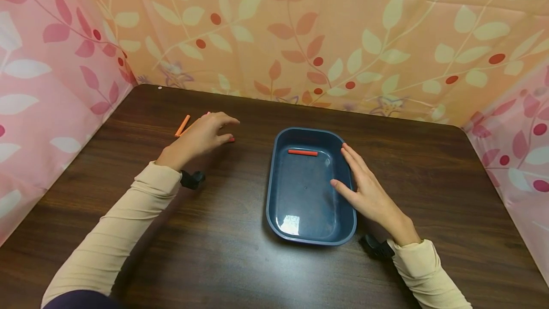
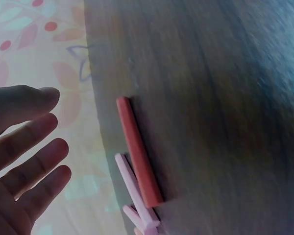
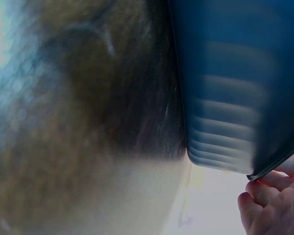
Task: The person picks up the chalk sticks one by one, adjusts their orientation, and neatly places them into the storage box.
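My left hand (image 1: 198,132) hovers at the left of the table with thumb and fingers spread, holding nothing. Close by are an orange stick (image 1: 182,126) and other slim sticks partly hidden beneath the hand. In the left wrist view a red stick (image 2: 138,152) lies beside pink sticks (image 2: 134,188), apart from the fingers. A dark blue rectangular tray (image 1: 271,194) stands near the middle of the table, and another red stick (image 1: 302,152) lies inside toward its far end. My right hand (image 1: 370,192) rests its fairly straight fingers along the tray's right rim, its thumb reaching over the inside.
The dark wooden table (image 1: 206,252) extends around the tray. Floral cloth (image 1: 274,37) hangs along its back edge and both sides. A small white spot (image 1: 160,87) shows at the far left corner. Black wrist devices (image 1: 377,247) sit at both cuffs.
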A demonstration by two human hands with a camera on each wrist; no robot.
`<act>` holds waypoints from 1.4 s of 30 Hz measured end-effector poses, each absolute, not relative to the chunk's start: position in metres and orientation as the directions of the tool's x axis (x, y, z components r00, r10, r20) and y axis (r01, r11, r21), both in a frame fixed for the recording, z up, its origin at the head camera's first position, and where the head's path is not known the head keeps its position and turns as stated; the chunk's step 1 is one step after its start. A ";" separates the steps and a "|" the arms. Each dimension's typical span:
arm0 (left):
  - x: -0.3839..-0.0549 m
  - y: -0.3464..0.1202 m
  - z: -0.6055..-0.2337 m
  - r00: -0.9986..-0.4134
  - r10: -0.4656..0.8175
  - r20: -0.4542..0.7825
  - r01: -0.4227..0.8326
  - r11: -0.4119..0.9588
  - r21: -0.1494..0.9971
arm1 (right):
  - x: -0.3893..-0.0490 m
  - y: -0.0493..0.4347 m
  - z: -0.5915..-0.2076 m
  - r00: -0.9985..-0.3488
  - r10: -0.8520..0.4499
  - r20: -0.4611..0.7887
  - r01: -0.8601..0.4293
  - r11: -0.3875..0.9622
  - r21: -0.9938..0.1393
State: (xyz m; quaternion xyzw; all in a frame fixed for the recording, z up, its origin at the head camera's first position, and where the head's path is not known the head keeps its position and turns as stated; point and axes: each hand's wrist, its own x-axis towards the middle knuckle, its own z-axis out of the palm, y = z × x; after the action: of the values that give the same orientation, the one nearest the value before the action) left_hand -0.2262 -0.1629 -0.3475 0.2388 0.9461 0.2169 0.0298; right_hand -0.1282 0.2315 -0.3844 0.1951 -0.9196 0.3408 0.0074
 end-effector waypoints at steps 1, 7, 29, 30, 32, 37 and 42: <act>-0.227 -0.164 -0.349 -0.883 0.467 0.049 0.443 0.792 0.420 | -0.128 0.231 -0.384 -0.924 -0.353 0.149 -0.365 0.691 -0.624; -0.229 -0.172 -0.357 -0.877 0.479 0.049 0.457 0.796 0.398 | -0.128 0.231 -0.384 -0.924 -0.353 0.149 -0.364 0.689 -0.627; -0.234 -0.185 -0.372 -0.890 0.450 -0.078 0.395 0.843 0.365 | -0.129 0.230 -0.384 -0.929 -0.348 0.126 -0.346 0.693 -0.633; -0.234 -0.185 -0.373 -0.888 0.452 -0.082 0.395 0.842 0.367 | -0.129 0.230 -0.383 -0.929 -0.349 0.125 -0.345 0.692 -0.634; -0.234 -0.186 -0.374 -0.886 0.456 -0.086 0.396 0.839 0.373 | -0.129 0.230 -0.383 -0.928 -0.350 0.124 -0.345 0.690 -0.636; -0.236 -0.187 -0.377 -0.880 0.470 -0.066 0.413 0.826 0.383 | -0.129 0.230 -0.383 -0.927 -0.350 0.135 -0.352 0.688 -0.635; -0.237 -0.187 -0.379 -0.876 0.479 -0.053 0.424 0.820 0.385 | -0.129 0.230 -0.384 -0.926 -0.350 0.140 -0.355 0.687 -0.634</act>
State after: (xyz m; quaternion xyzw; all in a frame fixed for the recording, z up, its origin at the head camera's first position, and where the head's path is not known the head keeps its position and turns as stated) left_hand -0.2369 -0.1867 -0.3790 0.2374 0.9510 0.1840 0.0739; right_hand -0.1291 0.2302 -0.3839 0.1919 -0.9184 0.3460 0.0039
